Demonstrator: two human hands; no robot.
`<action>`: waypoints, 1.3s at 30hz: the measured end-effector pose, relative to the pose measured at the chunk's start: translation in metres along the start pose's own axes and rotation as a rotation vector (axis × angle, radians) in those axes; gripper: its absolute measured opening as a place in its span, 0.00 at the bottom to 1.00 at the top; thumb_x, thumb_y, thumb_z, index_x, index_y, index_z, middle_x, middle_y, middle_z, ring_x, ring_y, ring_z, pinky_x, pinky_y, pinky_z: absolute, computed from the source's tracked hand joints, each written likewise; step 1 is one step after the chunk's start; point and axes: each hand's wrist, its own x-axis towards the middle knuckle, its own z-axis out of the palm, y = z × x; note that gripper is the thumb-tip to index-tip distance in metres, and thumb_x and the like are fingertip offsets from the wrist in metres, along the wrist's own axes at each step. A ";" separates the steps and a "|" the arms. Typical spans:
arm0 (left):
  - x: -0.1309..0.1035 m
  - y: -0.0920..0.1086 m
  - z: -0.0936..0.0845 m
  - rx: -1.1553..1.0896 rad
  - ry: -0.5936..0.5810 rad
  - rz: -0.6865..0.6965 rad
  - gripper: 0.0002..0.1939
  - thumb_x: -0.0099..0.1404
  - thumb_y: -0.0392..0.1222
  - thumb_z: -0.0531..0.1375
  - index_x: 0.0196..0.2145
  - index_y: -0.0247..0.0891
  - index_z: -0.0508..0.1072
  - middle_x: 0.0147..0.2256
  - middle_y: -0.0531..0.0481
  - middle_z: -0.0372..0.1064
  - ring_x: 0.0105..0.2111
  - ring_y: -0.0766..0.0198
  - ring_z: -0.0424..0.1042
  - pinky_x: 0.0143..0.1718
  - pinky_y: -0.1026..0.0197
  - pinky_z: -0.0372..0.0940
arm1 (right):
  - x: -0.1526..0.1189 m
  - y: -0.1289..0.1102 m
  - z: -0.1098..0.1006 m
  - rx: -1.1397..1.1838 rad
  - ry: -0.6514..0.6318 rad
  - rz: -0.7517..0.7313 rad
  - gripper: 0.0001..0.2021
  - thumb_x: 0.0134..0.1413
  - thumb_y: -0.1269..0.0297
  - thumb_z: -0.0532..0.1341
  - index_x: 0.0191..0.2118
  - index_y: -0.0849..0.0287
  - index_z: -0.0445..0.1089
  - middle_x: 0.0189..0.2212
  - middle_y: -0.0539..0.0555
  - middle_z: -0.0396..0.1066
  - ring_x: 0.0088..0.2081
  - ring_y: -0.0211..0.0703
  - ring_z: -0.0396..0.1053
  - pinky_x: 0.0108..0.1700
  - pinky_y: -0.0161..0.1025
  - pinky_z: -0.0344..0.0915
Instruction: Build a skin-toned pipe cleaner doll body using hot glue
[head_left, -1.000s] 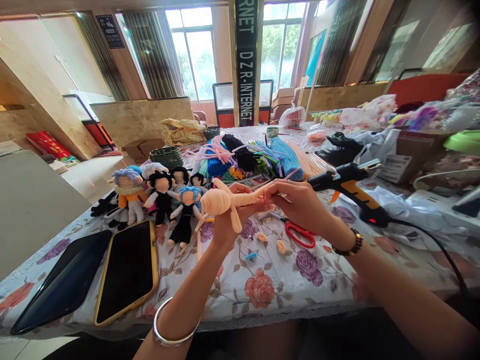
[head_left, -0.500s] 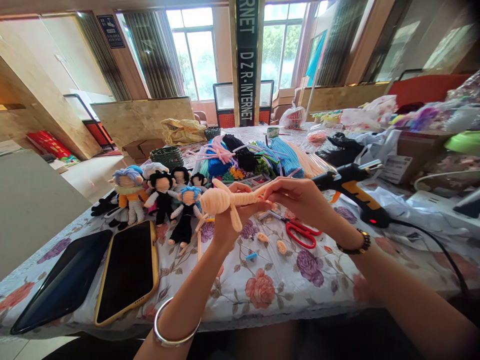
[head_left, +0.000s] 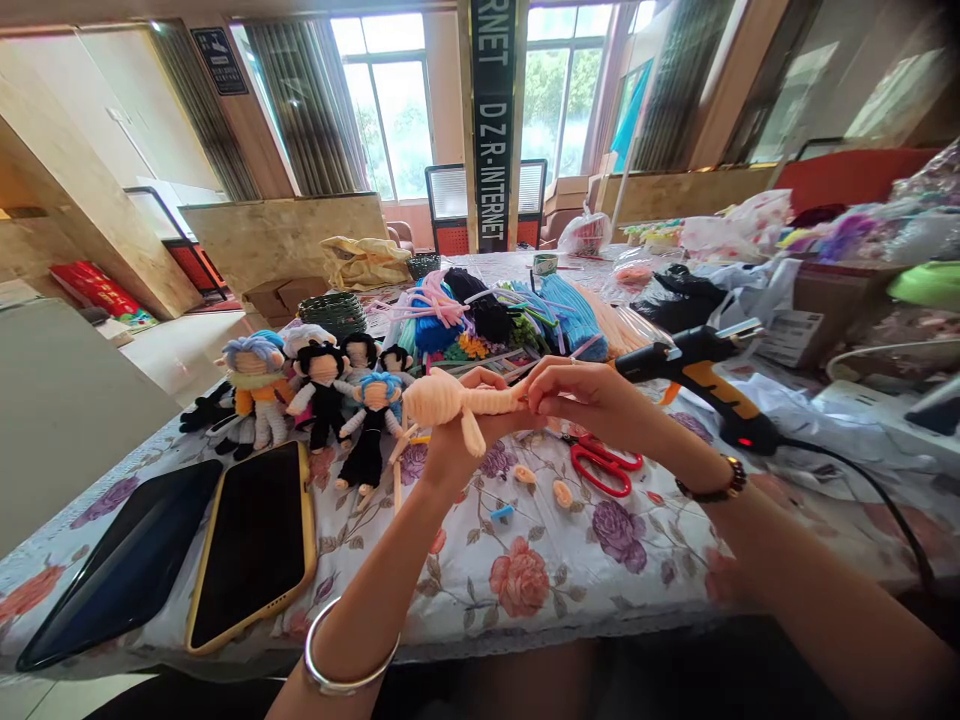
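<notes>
A peach pipe-cleaner doll body (head_left: 435, 398), with a round head and a wound torso, lies sideways above the table. My left hand (head_left: 466, 436) is closed around it from below, its fingers partly behind the torso. At the doll's lower end, my right hand (head_left: 574, 388) pinches the leg part with thumb and fingers; the exact grip is partly hidden. One short arm of the doll hangs down over my left hand. Below lie two small peach coiled pieces (head_left: 562, 494), a blue scrap (head_left: 502, 513) and red-handled scissors (head_left: 606, 466).
Several finished dolls (head_left: 322, 385) sit at the left behind a yellow-cased tablet (head_left: 253, 545) and a dark glossy panel (head_left: 120, 560). Bundles of coloured pipe cleaners (head_left: 495, 310) lie at the back. A hot glue gun (head_left: 712, 385) with a lit red light stands right, its cord trailing.
The doll has rolled slightly in my hands, so its upper arm no longer shows. My right hand has turned a little, its fingers curling more over the doll's leg end.
</notes>
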 end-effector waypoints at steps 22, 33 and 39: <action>0.004 0.005 0.003 -0.162 0.060 -0.078 0.21 0.35 0.36 0.71 0.25 0.37 0.63 0.23 0.59 0.61 0.23 0.73 0.59 0.25 0.67 0.54 | 0.001 -0.018 0.003 -0.113 0.122 0.103 0.06 0.58 0.65 0.54 0.33 0.59 0.66 0.31 0.50 0.68 0.31 0.34 0.63 0.33 0.32 0.60; 0.001 0.011 0.004 -0.164 -0.040 -0.174 0.20 0.34 0.36 0.71 0.23 0.38 0.64 0.20 0.56 0.63 0.22 0.70 0.60 0.24 0.65 0.54 | -0.001 -0.015 -0.001 -0.193 0.082 0.037 0.06 0.55 0.69 0.56 0.31 0.57 0.69 0.32 0.51 0.71 0.33 0.36 0.68 0.35 0.33 0.63; 0.000 0.005 0.003 -0.137 -0.064 -0.168 0.18 0.36 0.36 0.71 0.24 0.38 0.65 0.21 0.56 0.62 0.23 0.70 0.60 0.25 0.65 0.55 | 0.000 -0.014 0.000 -0.311 0.012 -0.050 0.07 0.58 0.71 0.53 0.32 0.58 0.67 0.33 0.52 0.70 0.33 0.35 0.67 0.35 0.32 0.62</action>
